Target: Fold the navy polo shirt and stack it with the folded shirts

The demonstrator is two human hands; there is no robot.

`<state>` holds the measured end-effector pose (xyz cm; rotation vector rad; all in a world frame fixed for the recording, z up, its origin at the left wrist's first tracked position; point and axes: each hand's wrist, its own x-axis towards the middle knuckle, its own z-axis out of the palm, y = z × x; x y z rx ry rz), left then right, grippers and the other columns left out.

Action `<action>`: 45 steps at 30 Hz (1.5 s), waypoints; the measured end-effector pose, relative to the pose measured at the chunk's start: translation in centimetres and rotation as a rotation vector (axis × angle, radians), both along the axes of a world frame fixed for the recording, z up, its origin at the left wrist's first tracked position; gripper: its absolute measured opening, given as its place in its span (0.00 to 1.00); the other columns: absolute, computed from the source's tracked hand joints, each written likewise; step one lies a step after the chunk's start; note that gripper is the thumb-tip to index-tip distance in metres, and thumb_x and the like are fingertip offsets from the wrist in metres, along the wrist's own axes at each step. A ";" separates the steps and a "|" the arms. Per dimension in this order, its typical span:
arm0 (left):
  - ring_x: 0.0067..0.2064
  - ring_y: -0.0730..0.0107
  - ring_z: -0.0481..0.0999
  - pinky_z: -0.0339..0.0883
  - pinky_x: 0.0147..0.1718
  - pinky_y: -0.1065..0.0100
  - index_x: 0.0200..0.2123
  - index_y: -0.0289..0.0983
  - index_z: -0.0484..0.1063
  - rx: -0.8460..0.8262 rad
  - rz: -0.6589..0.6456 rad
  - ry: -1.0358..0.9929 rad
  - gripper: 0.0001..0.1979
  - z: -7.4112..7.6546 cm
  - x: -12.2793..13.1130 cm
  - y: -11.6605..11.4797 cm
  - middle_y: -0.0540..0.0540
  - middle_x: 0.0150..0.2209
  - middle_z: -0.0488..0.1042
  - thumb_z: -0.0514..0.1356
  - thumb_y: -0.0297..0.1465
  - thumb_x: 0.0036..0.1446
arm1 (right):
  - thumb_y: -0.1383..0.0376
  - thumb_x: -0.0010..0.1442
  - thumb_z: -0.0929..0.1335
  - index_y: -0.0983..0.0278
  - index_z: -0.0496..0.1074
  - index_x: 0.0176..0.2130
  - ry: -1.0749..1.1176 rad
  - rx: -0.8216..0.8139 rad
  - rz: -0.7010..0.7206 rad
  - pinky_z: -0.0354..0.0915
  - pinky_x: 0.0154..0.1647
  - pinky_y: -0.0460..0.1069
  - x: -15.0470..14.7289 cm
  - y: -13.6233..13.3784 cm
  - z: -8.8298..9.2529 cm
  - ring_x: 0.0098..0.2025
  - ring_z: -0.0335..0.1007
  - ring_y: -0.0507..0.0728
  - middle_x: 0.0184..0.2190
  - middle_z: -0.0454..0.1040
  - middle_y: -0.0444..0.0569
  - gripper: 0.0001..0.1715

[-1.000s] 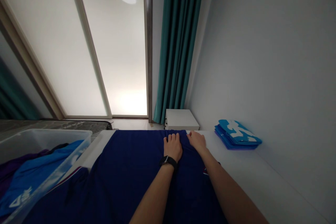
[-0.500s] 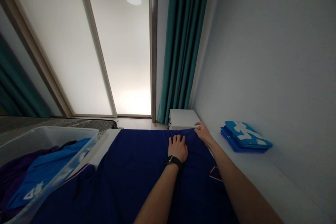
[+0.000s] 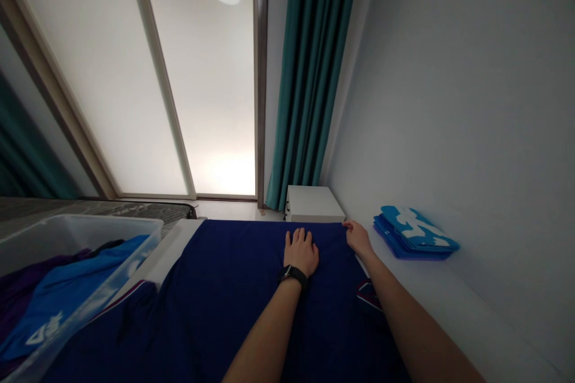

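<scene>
A navy blue shirt (image 3: 233, 287) lies spread over a white surface (image 3: 177, 242), its far edge running along that surface's far end. White and dark red trim shows on its left sleeve edge (image 3: 119, 299) and by my right forearm. My left hand (image 3: 302, 252), with a black watch on the wrist, rests flat on the cloth near the far edge, fingers spread. At the shirt's far right corner, my right hand (image 3: 358, 240) pinches the cloth between thumb and fingers.
To the left stands a clear plastic bin (image 3: 155, 233) holding blue and purple clothes. Folded blue clothes (image 3: 415, 233) are stacked at the right by the wall (image 3: 471, 102). A white cabinet (image 3: 314, 203) sits beyond the far edge, near a teal curtain (image 3: 312, 72) and frosted sliding doors (image 3: 211, 84).
My right hand has moved outward to the right and slightly down, drawing the shirt's corner out. The far edge now looks straighter. My left hand stays on the cloth.
</scene>
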<state>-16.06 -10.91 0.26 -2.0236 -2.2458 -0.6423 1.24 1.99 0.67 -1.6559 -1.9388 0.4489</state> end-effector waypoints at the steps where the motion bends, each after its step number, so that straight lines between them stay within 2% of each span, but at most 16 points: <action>1: 0.64 0.55 0.57 0.43 0.64 0.48 0.58 0.37 0.66 -0.004 -0.002 0.000 0.22 0.0 0.0 0.0 0.40 0.62 0.64 0.48 0.35 0.63 | 0.73 0.55 0.59 0.64 0.77 0.43 0.012 -0.013 0.034 0.64 0.49 0.49 0.1 0.0 0.1 0.47 0.73 0.56 0.42 0.78 0.51 0.23; 5: 0.64 0.55 0.57 0.43 0.64 0.48 0.59 0.37 0.65 -0.013 -0.003 0.002 0.23 0.1 0.0 0.0 0.40 0.62 0.63 0.48 0.35 0.63 | 0.71 0.56 0.57 0.64 0.76 0.48 0.047 -0.031 0.147 0.65 0.51 0.49 0.5 -0.1 0.7 0.50 0.72 0.55 0.46 0.78 0.50 0.27; 8: 0.64 0.55 0.56 0.43 0.64 0.48 0.59 0.37 0.65 -0.018 -0.005 0.004 0.23 0.2 0.0 0.0 0.40 0.62 0.63 0.48 0.35 0.63 | 0.73 0.55 0.54 0.66 0.67 0.59 0.053 0.024 0.167 0.58 0.60 0.48 0.5 -0.3 1.3 0.61 0.62 0.52 0.58 0.69 0.49 0.34; 11: 0.64 0.55 0.57 0.43 0.64 0.47 0.59 0.37 0.65 -0.027 -0.013 0.009 0.23 0.3 0.0 0.0 0.39 0.62 0.63 0.48 0.35 0.63 | 0.74 0.55 0.53 0.66 0.61 0.63 0.024 0.058 0.181 0.51 0.64 0.47 0.3 -0.4 1.5 0.65 0.53 0.49 0.64 0.60 0.47 0.38; 15: 0.64 0.56 0.57 0.45 0.64 0.47 0.58 0.38 0.66 -0.022 -0.001 0.014 0.23 0.4 0.1 -0.1 0.41 0.62 0.64 0.48 0.36 0.62 | 0.76 0.53 0.55 0.67 0.69 0.58 -0.086 0.001 0.171 0.49 0.65 0.47 -0.2 0.0 0.8 0.64 0.56 0.52 0.62 0.63 0.49 0.35; 19: 0.64 0.57 0.57 0.45 0.64 0.48 0.59 0.38 0.66 -0.023 0.007 0.009 0.23 0.5 0.1 -0.1 0.41 0.62 0.64 0.48 0.36 0.62 | 0.74 0.56 0.57 0.66 0.69 0.57 -0.197 -0.069 0.059 0.54 0.62 0.54 0.0 0.3 0.1 0.62 0.60 0.60 0.61 0.65 0.54 0.31; 25: 0.65 0.57 0.57 0.44 0.64 0.48 0.59 0.37 0.66 -0.036 0.006 0.003 0.24 0.7 0.1 -0.2 0.40 0.63 0.63 0.48 0.35 0.62 | 0.68 0.62 0.56 0.62 0.69 0.57 -0.310 -0.124 -0.004 0.60 0.54 0.51 0.6 -0.1 0.9 0.57 0.66 0.60 0.56 0.71 0.52 0.27; 30: 0.66 0.57 0.55 0.43 0.64 0.48 0.61 0.37 0.64 -0.054 -0.001 0.000 0.25 0.2 0.1 0.1 0.41 0.64 0.61 0.47 0.36 0.62 | 0.62 0.65 0.56 0.62 0.58 0.64 -0.420 -0.143 0.036 0.60 0.51 0.51 0.1 -2.4 1.3 0.52 0.71 0.60 0.53 0.74 0.53 0.29; 34: 0.67 0.57 0.52 0.42 0.64 0.47 0.62 0.38 0.62 -0.078 0.009 -0.005 0.26 0.1 0.1 0.3 0.42 0.65 0.59 0.46 0.37 0.63 | 0.65 0.65 0.58 0.61 0.53 0.66 -0.548 -0.096 0.095 0.56 0.52 0.53 0.3 -5.1 1.0 0.50 0.72 0.60 0.49 0.76 0.55 0.31; 40: 0.68 0.57 0.51 0.42 0.65 0.49 0.62 0.35 0.62 -0.073 0.024 0.014 0.27 0.5 0.1 0.1 0.39 0.65 0.59 0.45 0.39 0.63 | 0.69 0.67 0.54 0.65 0.62 0.60 -0.685 -0.029 0.042 0.57 0.49 0.57 1.9 -7.4 1.4 0.44 0.75 0.62 0.40 0.78 0.60 0.25; 42: 0.68 0.57 0.51 0.42 0.65 0.49 0.62 0.35 0.62 -0.074 0.027 0.015 0.27 0.6 0.2 0.1 0.38 0.65 0.59 0.45 0.39 0.63 | 0.70 0.66 0.53 0.66 0.64 0.58 -0.704 0.010 0.043 0.57 0.49 0.58 1.9 -7.8 1.9 0.45 0.73 0.63 0.41 0.78 0.60 0.25; 45: 0.67 0.57 0.53 0.43 0.65 0.49 0.62 0.36 0.62 -0.085 0.023 0.007 0.27 0.7 0.2 0.1 0.39 0.65 0.59 0.46 0.39 0.63 | 0.71 0.65 0.53 0.68 0.66 0.57 -0.715 0.089 0.070 0.55 0.52 0.59 0.9 -8.7 2.7 0.53 0.67 0.66 0.48 0.73 0.64 0.25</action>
